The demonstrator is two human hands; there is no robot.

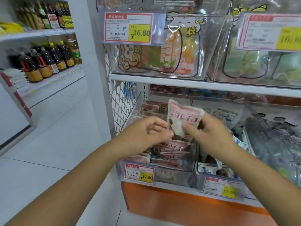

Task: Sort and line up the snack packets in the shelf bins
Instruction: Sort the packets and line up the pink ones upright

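Note:
A pink and white snack packet [184, 116] is held upright above the left clear bin [172, 175] on the lower shelf. My right hand [211, 134] pinches its lower right part between thumb and fingers. My left hand [146, 132] is at the packet's lower left edge with fingers curled; whether it grips the packet is unclear. Several more pink packets [169, 150] lie stacked in that bin under my hands. The neighbouring bin [219, 181] to the right holds blue and white packets [206, 168].
A 17.60 price tag [139, 174] hangs on the left bin's front. Clear bins of other snacks [162, 57] fill the upper shelf, with a 16.80 tag. A white wire mesh panel [122, 103] closes the shelf's left side. Bottle shelves [48, 59] line the aisle to the left.

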